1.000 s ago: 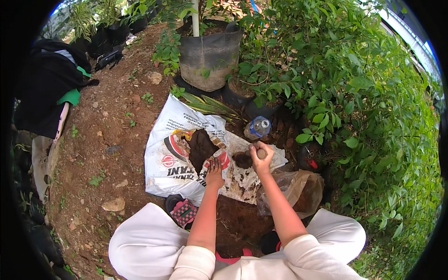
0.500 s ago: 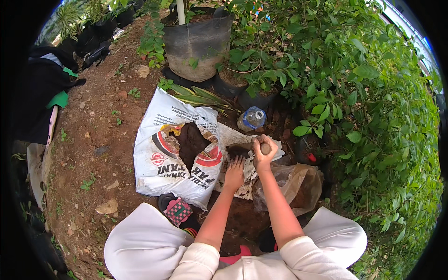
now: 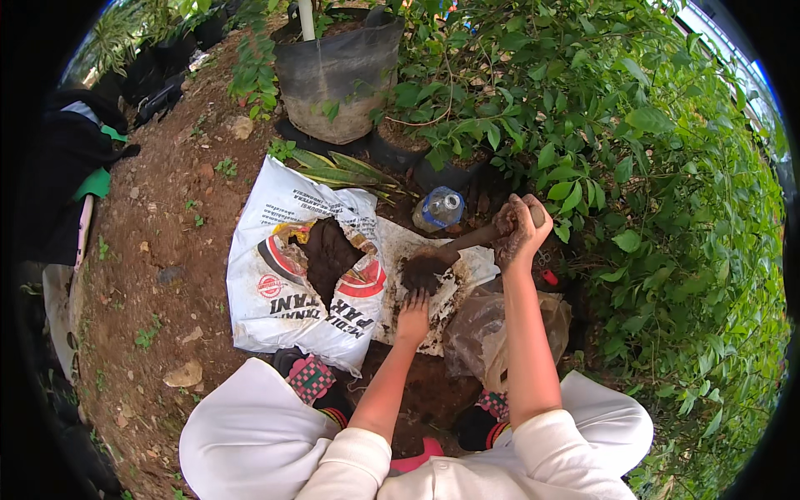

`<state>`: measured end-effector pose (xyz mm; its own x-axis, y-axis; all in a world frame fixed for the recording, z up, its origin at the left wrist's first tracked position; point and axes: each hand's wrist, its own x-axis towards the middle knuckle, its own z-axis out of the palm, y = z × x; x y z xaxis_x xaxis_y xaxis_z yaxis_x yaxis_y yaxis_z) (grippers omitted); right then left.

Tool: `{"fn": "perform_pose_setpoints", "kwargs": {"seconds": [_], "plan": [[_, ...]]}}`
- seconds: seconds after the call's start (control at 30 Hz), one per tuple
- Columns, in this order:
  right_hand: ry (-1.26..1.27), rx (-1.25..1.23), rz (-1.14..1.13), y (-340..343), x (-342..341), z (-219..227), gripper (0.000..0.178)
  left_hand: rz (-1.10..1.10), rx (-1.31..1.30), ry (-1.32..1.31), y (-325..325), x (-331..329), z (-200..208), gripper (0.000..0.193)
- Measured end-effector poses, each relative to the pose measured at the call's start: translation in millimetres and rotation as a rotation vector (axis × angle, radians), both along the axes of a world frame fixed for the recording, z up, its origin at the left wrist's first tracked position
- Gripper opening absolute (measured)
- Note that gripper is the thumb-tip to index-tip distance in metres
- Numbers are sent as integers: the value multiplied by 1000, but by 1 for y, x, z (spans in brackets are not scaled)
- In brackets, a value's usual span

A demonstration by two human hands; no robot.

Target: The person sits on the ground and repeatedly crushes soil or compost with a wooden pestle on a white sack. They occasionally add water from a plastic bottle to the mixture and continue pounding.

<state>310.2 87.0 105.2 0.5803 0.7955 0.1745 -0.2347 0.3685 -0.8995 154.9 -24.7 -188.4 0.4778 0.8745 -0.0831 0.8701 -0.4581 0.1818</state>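
Swung out to the right and away from the left hand (image 3: pixel 412 315) since half a second ago, the right hand (image 3: pixel 518 233) has brought the tool (image 3: pixel 473 239) from nearly end-on to a long slant. Its fingers are closed around the handle, whose rounded end pokes out at the top of the fist. From that fist the tool runs left to a clump of dark soil (image 3: pixel 423 270), which hides its far end.

Just below the clump, the left hand lies open, palm down, fingers stretched out and tips at the soil's lower edge; it grips nothing. Beneath the clump spreads a stained white sheet (image 3: pixel 482 265). Left of the left hand is a torn white sack (image 3: pixel 254 242) with soil showing through the hole. A plastic bottle (image 3: pixel 439 210) stands up and left of the right hand; a clear plastic bag (image 3: pixel 473 333) lies below it, beside the forearm.
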Motion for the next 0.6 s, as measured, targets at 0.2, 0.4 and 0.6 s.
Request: {"fn": "perform_pose_setpoints", "kwargs": {"seconds": [0.2, 0.4, 0.6], "plan": [[-395, 12, 63, -43, -61, -2, 27, 98, 51, -93, -4, 2, 17, 57], [-496, -70, 206, -27, -77, -42, 24, 95, -104, -308, -10, -6, 27, 51], [-258, -68, 78, 4, -66, -52, 22, 34, -14, -222, 3, -10, 27, 51]]}}
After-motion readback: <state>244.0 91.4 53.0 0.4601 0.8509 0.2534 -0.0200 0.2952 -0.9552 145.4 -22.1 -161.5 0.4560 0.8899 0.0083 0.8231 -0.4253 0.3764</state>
